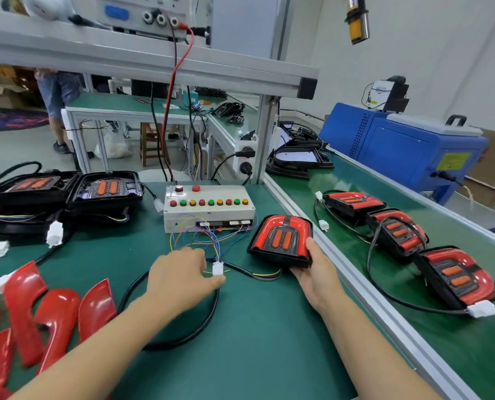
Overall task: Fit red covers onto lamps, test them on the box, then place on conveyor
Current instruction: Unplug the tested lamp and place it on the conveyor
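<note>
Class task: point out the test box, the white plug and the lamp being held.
test box point(208, 210): head view, on its top face.
white plug point(218, 268): head view, on its body.
lamp point(281, 236): head view, on its red cover.

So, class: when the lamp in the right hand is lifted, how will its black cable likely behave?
The black cable lies in a loose loop, so it is probably floppy and will trail behind the lamp. Its white connector, by the left hand, may drag or snag.

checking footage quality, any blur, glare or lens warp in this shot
Head view: wide-angle warp bows the conveyor rail and overhead beam; motion blur smears the conveyor's near right end; soft glare streaks on the loose red covers; even lighting, and the held lamp is sharp.
</note>
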